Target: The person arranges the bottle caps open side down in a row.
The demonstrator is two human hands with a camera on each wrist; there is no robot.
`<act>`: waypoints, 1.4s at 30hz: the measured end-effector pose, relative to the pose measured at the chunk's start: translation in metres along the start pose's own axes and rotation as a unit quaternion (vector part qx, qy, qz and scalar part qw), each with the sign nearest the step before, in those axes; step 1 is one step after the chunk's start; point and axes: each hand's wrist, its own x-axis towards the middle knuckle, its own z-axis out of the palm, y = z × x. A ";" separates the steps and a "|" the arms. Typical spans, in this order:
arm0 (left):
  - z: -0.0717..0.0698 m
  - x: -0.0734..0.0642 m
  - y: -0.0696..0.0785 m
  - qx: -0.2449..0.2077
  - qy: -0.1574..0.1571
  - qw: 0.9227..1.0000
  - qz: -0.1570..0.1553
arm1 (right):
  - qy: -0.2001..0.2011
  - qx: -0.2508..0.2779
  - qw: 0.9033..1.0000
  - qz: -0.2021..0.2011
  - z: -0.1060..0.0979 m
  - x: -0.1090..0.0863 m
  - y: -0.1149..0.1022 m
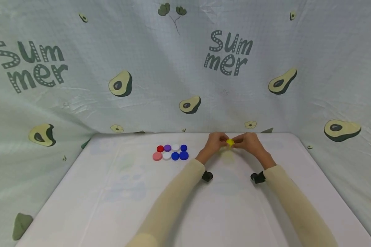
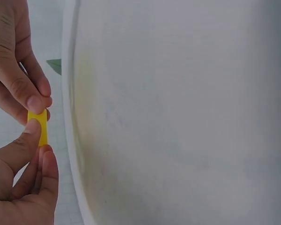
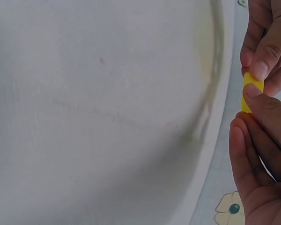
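Note:
A small yellow bottle cap (image 1: 230, 142) is held between both hands over the far part of the white table (image 1: 136, 212). My left hand (image 1: 214, 144) pinches its left side with thumb and fingertips. On the opposite side, my right hand (image 1: 250, 142) pinches it too. The left wrist view has the cap (image 2: 43, 136) edge-on, with the left thumb (image 2: 25, 140) across its face. In the right wrist view the right thumb (image 3: 264, 101) lies on the cap (image 3: 247, 104), and fingertips of both hands cover part of it.
Left of the hands, two rows of round caps lie on the table: red (image 1: 160, 149), purple (image 1: 167, 148), pink (image 1: 157, 156), and several white and blue ones. A curtain (image 1: 160, 68) with avocado prints hangs behind the table's far edge.

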 end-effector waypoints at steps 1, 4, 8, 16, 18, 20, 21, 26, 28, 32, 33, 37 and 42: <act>-0.001 -0.002 0.000 -0.007 0.001 1.000 0.004 | 0.000 0.002 1.000 -0.004 -0.001 -0.001 -0.002; -0.005 -0.006 0.001 -0.028 0.003 0.999 0.019 | 0.006 0.004 1.000 -0.014 -0.002 -0.004 -0.007; -0.010 -0.009 0.004 -0.046 0.005 0.998 0.035 | 0.019 0.008 0.999 -0.024 -0.003 -0.007 -0.013; -0.015 -0.018 0.008 -0.040 0.012 0.998 0.037 | 0.032 0.020 0.998 -0.040 -0.002 -0.013 -0.018; -0.015 -0.019 0.009 -0.042 0.011 0.998 0.042 | 0.037 0.017 0.998 -0.041 -0.003 -0.014 -0.019; -0.015 -0.020 0.009 -0.042 0.013 0.998 0.047 | 0.042 0.015 0.998 -0.042 -0.003 -0.016 -0.021; -0.016 -0.021 0.010 -0.042 0.013 0.998 0.049 | 0.043 0.015 0.998 -0.042 -0.003 -0.016 -0.021; -0.018 -0.026 0.011 -0.031 0.015 0.998 0.049 | 0.043 0.016 0.998 -0.047 -0.003 -0.020 -0.023; -0.019 -0.029 0.011 -0.029 0.014 0.998 0.049 | 0.043 0.017 0.998 -0.052 -0.003 -0.021 -0.025; -0.022 -0.036 0.013 -0.030 0.015 0.998 0.051 | 0.045 0.025 0.997 -0.059 -0.002 -0.025 -0.030; -0.023 -0.037 0.013 -0.031 0.015 0.998 0.051 | 0.046 0.027 0.997 -0.060 -0.001 -0.025 -0.031; -0.027 -0.042 0.013 -0.031 0.016 0.998 0.049 | 0.048 0.036 0.996 -0.060 0.001 -0.028 -0.034; -0.031 -0.049 0.013 -0.032 0.012 0.998 0.054 | 0.045 0.043 0.996 -0.064 0.004 -0.030 -0.037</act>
